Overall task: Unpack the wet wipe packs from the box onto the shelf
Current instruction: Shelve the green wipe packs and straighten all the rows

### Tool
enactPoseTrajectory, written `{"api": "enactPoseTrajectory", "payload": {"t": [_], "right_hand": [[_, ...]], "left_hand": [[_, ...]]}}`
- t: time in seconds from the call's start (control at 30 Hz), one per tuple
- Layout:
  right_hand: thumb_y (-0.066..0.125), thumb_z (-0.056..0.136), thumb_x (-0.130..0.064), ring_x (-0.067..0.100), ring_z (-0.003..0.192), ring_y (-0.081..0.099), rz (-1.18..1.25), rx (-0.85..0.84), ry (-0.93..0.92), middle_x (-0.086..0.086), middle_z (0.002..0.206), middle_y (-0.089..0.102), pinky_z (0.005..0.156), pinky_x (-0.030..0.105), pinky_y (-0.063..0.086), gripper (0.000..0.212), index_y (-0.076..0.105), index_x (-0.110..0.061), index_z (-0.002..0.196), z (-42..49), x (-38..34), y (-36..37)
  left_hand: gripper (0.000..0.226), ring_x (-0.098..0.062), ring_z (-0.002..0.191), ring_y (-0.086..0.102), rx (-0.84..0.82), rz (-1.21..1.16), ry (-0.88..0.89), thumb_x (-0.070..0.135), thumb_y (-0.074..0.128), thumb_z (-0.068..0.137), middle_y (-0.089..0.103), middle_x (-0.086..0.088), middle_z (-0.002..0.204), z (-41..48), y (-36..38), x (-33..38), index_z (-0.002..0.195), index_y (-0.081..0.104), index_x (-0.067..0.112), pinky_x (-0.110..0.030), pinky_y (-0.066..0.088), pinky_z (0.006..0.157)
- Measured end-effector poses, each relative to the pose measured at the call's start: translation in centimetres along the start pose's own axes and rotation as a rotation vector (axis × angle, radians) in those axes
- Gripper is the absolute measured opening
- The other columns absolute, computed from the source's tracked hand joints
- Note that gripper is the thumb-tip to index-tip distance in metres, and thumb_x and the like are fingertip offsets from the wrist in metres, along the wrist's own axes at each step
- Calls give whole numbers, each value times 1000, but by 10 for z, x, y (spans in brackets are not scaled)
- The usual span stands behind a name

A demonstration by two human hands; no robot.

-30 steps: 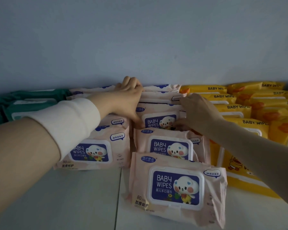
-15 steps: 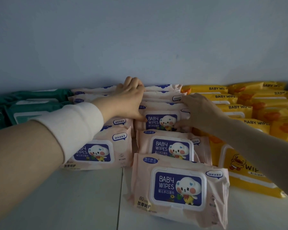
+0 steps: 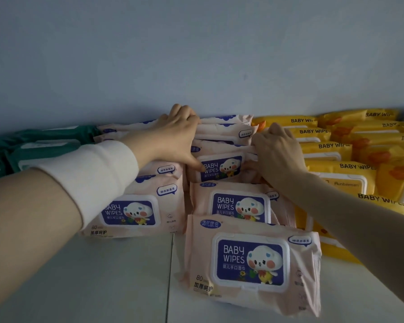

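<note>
**A:** Where do the wipes sit?

**B:** Take the front pink pack (image 3: 250, 264) as the marker. It is a soft, pillowy film pouch, crinkled at its sealed ends, with a rounded white flip lid framing a blue label. It lies flat on the smooth white shelf (image 3: 79, 287). Just behind it the middle pink pack (image 3: 238, 203) is partly overlapped by it. Behind that the rear pink pack (image 3: 219, 169) tilts up, and more pink pouches are layered behind it towards the matte pale wall (image 3: 196, 54).

**A:** And the person's hands?

**B:** Both are on that rear pink pack. The left hand (image 3: 173, 138) hooks its fingers over the top of the row and lays its thumb on the blue label, so it grasps the pouch. The right hand (image 3: 278, 155) curls its fingers round the crimped right edge and grasps it too.

**A:** What flanks the marker?

**B:** To its left and slightly behind, the left pink pack (image 3: 135, 210) lies propped up, partly hidden by a soft white sleeve (image 3: 91, 173). Farther left are glossy green packs (image 3: 44, 148) with pale lids. To the right and behind, yellow packs (image 3: 336, 150) overlap like shingles in rows, each with a rounded white lid.
</note>
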State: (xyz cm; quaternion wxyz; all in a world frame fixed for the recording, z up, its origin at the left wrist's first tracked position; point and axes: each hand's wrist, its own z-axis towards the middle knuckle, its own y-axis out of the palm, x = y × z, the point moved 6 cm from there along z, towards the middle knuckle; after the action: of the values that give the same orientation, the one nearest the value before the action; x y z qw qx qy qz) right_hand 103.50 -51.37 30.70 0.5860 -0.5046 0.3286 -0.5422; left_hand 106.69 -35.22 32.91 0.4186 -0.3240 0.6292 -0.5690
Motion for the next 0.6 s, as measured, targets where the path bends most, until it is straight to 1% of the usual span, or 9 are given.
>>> {"api": "enactPoseTrajectory", "payload": {"t": [0.13, 0.23, 0.3, 0.33, 0.4, 0.47, 0.53, 0.6], "right_hand": [[64, 87, -33, 22, 116, 41, 5, -77, 14, 3, 122, 58, 94, 32, 38, 44, 47, -13, 122, 4, 1, -1], [66, 85, -33, 23, 119, 40, 34, -133, 24, 5, 127, 54, 95, 32, 39, 54, 43, -13, 129, 1, 3, -8], [66, 84, -37, 24, 122, 41, 16, -162, 12, 6, 131, 51, 98, 34, 39, 60, 42, -13, 132, -5, 3, -19], [66, 83, -41, 24, 122, 42, -27, -166, -3, 6, 132, 51, 99, 35, 39, 62, 42, -13, 133, -8, 4, -26], [61, 85, -45, 26, 122, 44, -187, -151, -47, 8, 132, 51, 99, 37, 39, 62, 42, -11, 133, -15, 3, -40], [57, 90, -38, 27, 124, 44, -359, -132, -102, 11, 134, 49, 100, 39, 38, 54, 41, -9, 133, -25, 2, -51], [55, 92, -32, 30, 131, 37, -480, -147, -134, 12, 140, 43, 104, 41, 35, 53, 38, -9, 136, -35, 3, -58], [55, 92, -33, 32, 138, 28, -543, -176, -154, 14, 146, 37, 109, 44, 29, 56, 35, -11, 139, -44, 5, -63]], "left_hand": [[104, -26, 128, 25, -17, 18, -33, 64, 69, 62, 29, -9, 136, -3, 0, 4, 138, 28, 6, -43, 33, 105], [107, -27, 133, 20, -59, -22, -31, 60, 73, 61, 25, -9, 141, -6, -2, 9, 142, 19, 17, -44, 31, 106], [111, -28, 136, 17, -95, -5, -2, 60, 74, 61, 21, -8, 146, -9, -5, 16, 145, 12, 22, -46, 28, 107], [111, -28, 137, 16, -91, 45, 17, 60, 73, 63, 19, -9, 147, -11, -8, 20, 146, 10, 22, -47, 26, 108], [108, -30, 140, 12, -38, 181, 48, 60, 69, 68, 15, -12, 151, -15, -19, 30, 147, 10, 18, -50, 18, 111], [101, -32, 142, 8, 26, 353, 89, 59, 66, 72, 11, -15, 153, -21, -31, 42, 147, 15, 15, -54, 10, 113], [93, -32, 142, 8, 60, 518, 141, 56, 64, 75, 11, -16, 154, -29, -38, 56, 145, 21, 15, -57, 7, 113], [83, -30, 141, 15, 65, 628, 178, 53, 62, 78, 19, -14, 152, -39, -40, 68, 143, 27, 14, -58, 9, 112]]}}
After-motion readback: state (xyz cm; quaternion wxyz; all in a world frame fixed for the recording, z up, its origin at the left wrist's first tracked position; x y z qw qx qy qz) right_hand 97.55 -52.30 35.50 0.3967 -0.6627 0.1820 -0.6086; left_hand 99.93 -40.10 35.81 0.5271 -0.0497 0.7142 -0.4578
